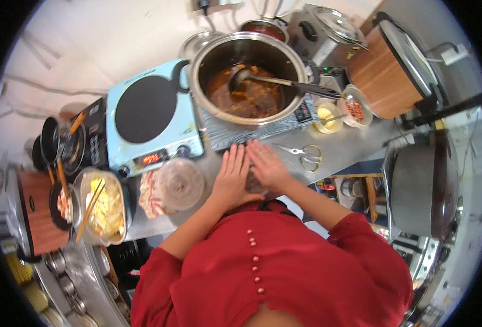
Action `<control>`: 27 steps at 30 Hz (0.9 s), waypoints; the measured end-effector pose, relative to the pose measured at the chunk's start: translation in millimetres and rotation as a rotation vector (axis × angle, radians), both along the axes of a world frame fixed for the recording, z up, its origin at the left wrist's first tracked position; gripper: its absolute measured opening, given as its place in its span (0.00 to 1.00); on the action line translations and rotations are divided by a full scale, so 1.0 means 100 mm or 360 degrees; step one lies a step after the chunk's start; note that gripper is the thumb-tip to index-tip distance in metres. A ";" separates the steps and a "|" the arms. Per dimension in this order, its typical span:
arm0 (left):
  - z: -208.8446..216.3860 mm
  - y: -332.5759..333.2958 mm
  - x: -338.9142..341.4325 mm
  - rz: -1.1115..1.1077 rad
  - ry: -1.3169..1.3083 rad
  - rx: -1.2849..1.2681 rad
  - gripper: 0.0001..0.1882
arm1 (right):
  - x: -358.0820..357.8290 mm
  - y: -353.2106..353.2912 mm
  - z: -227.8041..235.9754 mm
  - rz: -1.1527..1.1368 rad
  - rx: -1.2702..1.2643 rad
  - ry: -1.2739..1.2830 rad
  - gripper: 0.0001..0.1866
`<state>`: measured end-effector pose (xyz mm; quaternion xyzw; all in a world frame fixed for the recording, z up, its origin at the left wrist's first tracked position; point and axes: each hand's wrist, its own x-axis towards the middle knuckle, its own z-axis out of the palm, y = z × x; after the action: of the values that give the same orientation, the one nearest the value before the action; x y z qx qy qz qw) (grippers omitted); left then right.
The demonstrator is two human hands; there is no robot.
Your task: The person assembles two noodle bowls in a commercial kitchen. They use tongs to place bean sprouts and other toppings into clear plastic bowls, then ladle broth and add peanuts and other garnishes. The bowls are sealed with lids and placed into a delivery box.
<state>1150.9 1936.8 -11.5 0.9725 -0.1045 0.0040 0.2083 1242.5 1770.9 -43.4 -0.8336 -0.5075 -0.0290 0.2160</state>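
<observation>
Both hands rest at the counter's front edge, fingers stretched out and flat, fingertips nearly meeting. My left hand (231, 177) leans in from the left and my right hand (270, 170) from the right. Something dark and partly see-through shows between the palms; I cannot make out what it is. Just beyond the fingertips a large steel pot (198, 101) stands on a patterned cooktop (235, 134). Brown broth (222, 87) fills its bottom, and a ladle (301, 86) with a black handle lies across it. Scissors (309, 156) lie right of my right hand.
Left of the pot is a blue cooktop (183, 136) with a black plate. Nearer stand a round clear-lidded tub (181, 182) and a container of yellow-white food (107, 212) with chopsticks (91, 210). A yellow-filled bowl (328, 117) and a bowl of red bits (355, 109) sit right.
</observation>
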 end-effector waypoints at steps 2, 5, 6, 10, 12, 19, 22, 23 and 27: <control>-0.05 -0.02 0.04 0.0004 -0.0011 0.0041 0.68 | -0.01 0.02 -0.07 -0.0055 0.0092 0.0045 0.29; -0.08 -0.03 0.03 0.0029 0.0080 0.0056 0.68 | 0.01 0.03 -0.11 -0.0068 0.0089 0.0130 0.27; -0.08 -0.03 0.05 0.0019 0.0075 0.0071 0.67 | 0.01 0.03 -0.11 -0.0084 0.0115 0.0122 0.26; -0.06 -0.01 0.06 0.0005 0.0014 -0.0023 0.63 | 0.01 0.07 -0.12 -0.0115 0.0156 0.0120 0.25; -0.07 0.05 -0.06 0.0065 -0.0096 -0.0070 0.59 | 0.01 0.06 -0.10 -0.0180 0.0161 0.0271 0.26; -0.24 0.36 -1.46 0.2142 -0.0731 -0.0771 0.43 | 0.27 -0.30 -0.05 -0.0567 -0.0325 0.2312 0.31; -0.48 0.28 -1.62 0.2156 -0.0417 -0.2453 0.46 | 0.38 -0.32 -0.13 -0.0492 -0.0298 0.2926 0.32; -0.58 0.30 -1.56 0.2060 -0.0183 -0.2953 0.49 | 0.42 -0.30 -0.16 -0.0452 -0.0328 0.2954 0.32; -0.88 0.37 -1.21 0.1603 -0.0521 -0.3561 0.39 | 0.52 -0.19 -0.20 -0.0376 -0.0386 0.2978 0.31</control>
<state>1029.5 1974.2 -99.5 0.1798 0.3170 0.2921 0.8842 1294.4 1751.5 -63.7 -0.5813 -0.0407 0.6816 0.4425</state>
